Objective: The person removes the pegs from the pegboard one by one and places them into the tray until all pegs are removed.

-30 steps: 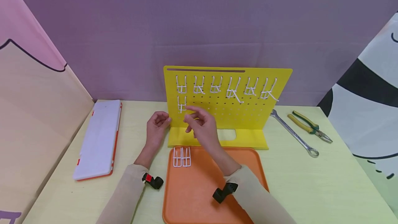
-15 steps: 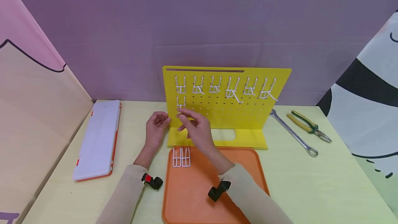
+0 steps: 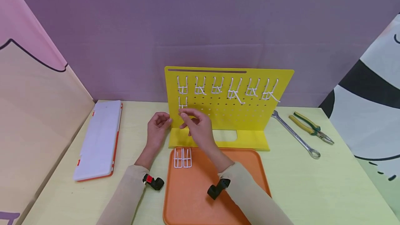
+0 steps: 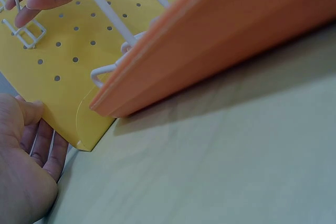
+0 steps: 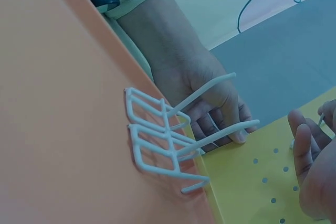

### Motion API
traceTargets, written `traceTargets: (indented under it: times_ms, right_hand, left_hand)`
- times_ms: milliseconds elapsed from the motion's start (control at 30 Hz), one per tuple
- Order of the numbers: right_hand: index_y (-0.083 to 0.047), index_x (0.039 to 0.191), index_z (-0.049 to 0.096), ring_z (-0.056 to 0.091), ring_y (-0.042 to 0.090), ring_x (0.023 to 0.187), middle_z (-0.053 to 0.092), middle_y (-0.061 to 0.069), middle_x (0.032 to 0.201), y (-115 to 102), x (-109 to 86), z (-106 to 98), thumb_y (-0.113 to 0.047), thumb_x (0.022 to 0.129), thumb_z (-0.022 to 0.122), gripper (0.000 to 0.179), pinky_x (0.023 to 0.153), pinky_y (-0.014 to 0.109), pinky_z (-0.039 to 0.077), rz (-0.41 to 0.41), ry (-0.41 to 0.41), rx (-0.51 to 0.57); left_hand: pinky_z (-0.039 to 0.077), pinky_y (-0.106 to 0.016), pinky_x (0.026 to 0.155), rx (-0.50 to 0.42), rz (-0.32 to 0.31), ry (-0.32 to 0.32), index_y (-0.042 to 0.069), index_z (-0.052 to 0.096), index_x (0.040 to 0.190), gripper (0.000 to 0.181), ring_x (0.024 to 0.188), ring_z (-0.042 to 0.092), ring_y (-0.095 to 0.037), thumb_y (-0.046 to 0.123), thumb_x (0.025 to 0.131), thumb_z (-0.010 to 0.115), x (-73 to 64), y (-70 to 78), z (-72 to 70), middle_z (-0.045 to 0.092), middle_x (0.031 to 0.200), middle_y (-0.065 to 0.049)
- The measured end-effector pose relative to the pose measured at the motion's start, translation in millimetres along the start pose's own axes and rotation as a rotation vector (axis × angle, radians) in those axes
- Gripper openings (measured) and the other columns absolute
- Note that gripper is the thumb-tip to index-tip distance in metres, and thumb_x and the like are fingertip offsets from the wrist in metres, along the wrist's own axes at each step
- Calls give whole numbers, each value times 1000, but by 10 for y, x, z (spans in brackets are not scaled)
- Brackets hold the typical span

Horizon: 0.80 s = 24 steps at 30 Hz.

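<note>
A yellow pegboard (image 3: 240,121) stands upright with a row of white wire hooks along its top. My left hand (image 3: 157,129) grips its left edge; the left wrist view shows the thumb in front and the fingers behind. On the second row at the left sits one more wire hook (image 3: 183,102), its lower part covered by my right hand (image 3: 200,127). Thumb and fingertips of that hand pinch the hook's projecting prong, seen in the left wrist view. Two white wire hooks (image 5: 168,135) lie side by side on the orange tray (image 3: 193,197) in front of the board.
Left of the board lies a flat white case with a red edge (image 3: 98,141). A combination wrench (image 3: 295,134) and yellow-green pliers (image 3: 312,127) lie on the table to the right. The tray's far rim meets the board's base (image 3: 250,143).
My right hand has moved slightly left and down to the second-row hook and now covers its lower part. The left hand stays at the board's edge.
</note>
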State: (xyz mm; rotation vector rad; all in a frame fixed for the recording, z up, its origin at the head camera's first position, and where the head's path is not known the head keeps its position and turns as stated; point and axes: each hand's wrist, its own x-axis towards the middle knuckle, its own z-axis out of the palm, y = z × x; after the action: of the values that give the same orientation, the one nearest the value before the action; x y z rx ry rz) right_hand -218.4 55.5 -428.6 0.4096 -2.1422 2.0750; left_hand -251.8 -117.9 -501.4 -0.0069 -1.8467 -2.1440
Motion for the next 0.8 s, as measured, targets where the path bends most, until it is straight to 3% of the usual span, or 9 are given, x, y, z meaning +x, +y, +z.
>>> traceTargets:
  times_ms: [167,433,800]
  right_hand:
    - [-6,126,81,77,27,81,81,15,121,-18,5,-7,-14,109,73,20,52,23,48,-6,9,-14]
    - [-4,124,82,75,9,78,79,22,122,-34,13,-21,-11,108,74,19,52,20,45,7,19,4]
    - [-3,123,82,75,10,76,79,25,121,-88,-27,-20,-9,108,73,18,51,20,45,-27,17,21]
  left_hand:
    - [57,-16,81,-3,2,0,-10,66,112,14,86,67,-8,-13,101,73,-3,7,4,70,94,5]
    - [57,-16,81,-7,5,-5,-11,65,112,14,86,67,-7,-13,101,72,5,0,-3,69,93,6]
    - [57,-16,84,6,9,-12,-17,62,118,21,87,67,-7,-13,101,72,5,7,-5,69,95,5]
